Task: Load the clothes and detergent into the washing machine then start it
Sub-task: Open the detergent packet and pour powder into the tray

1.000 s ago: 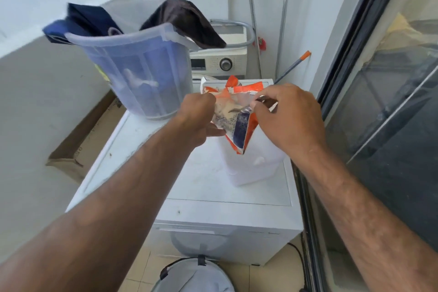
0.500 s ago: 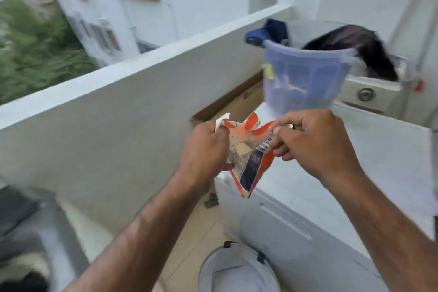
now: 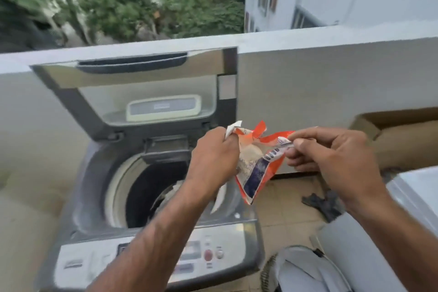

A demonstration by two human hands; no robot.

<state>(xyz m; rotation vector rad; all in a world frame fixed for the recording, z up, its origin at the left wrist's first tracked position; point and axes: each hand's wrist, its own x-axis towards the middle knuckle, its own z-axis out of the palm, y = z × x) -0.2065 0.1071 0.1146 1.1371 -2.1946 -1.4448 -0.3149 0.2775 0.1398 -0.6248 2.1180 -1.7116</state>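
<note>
Right hand (image 3: 331,161): thumb and forefinger pinched on the torn top edge of the detergent packet (image 3: 257,163), remaining fingers curled beneath. Left hand (image 3: 213,156): closed around the opposite top corner, a white flap showing above the knuckles. Detergent packet: orange, white and blue sachet, held between both hands, mouth spread at the top, long axis hanging down and slightly rightward to a pointed lower corner. Washing machine (image 3: 90,185): top-loader, lid (image 3: 132,92) raised against the balcony wall (image 3: 308,73), drum (image 3: 147,187) open, below and to the left of the packet; something pale, unclear, lies inside. The packet hangs beside the drum's right rim, not over the opening; the left hand is nearer. Pouring likely calls for a leftward shift and tipping. Control panel (image 3: 208,253): front edge, buttons untouched.
</note>
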